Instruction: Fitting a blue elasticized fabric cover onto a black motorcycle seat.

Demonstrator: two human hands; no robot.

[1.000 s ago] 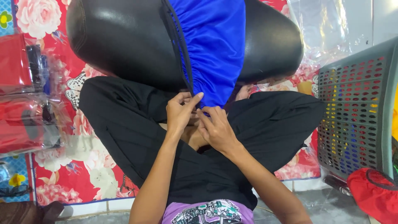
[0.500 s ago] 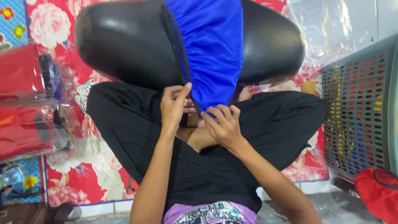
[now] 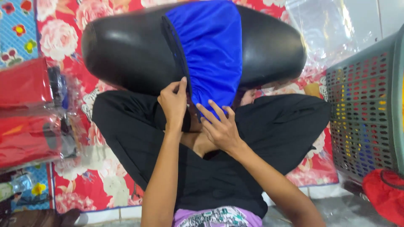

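Head view: I see my left hand (image 3: 173, 102) pinching the gathered hem of shiny blue cover (image 3: 208, 50) on black seat (image 3: 126, 50); right hand (image 3: 219, 126) open, fingers spread against it.

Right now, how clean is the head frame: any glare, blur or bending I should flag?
Head view: soft glare streaks on the black seat and on the clear plastic sheet; slight motion blur along the blue cover top edge; the left hand and right hand are fairly sharp; wide-lens bending shows at the grey basket; lighting even, shadows weak.
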